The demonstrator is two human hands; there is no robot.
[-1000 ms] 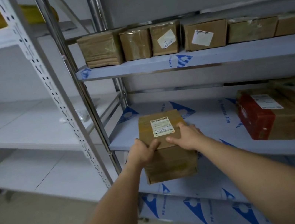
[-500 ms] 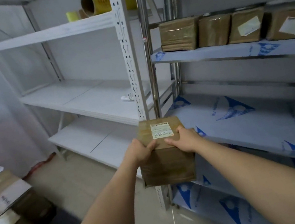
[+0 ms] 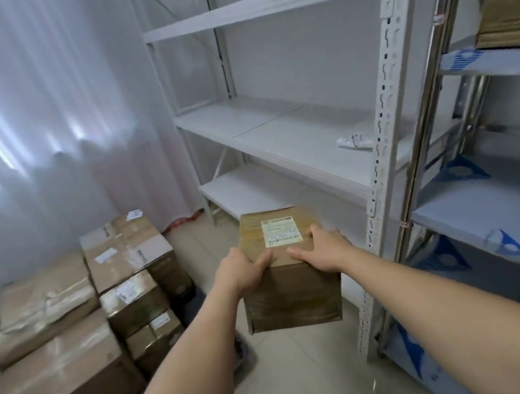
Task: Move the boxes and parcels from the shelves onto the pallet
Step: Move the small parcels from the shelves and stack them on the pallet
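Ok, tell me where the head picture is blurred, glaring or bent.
Head view: the white curtain glares with backlight; the stacked brown cardboard boxes at lower left smear with motion blur; the white perforated shelf upright bows from wide-angle distortion; the held brown taped parcel stays fairly sharp.

White shelving unit (image 3: 292, 129) with small white packet (image 3: 355, 140), blue-film shelves (image 3: 508, 207) bearing brown parcel (image 3: 511, 13), stacked boxes (image 3: 75, 317) by the floor (image 3: 296, 380)

Glossy tape-wrapped cardboard box (image 3: 291, 281), paper label (image 3: 281, 231), matt metal rack (image 3: 388, 106)
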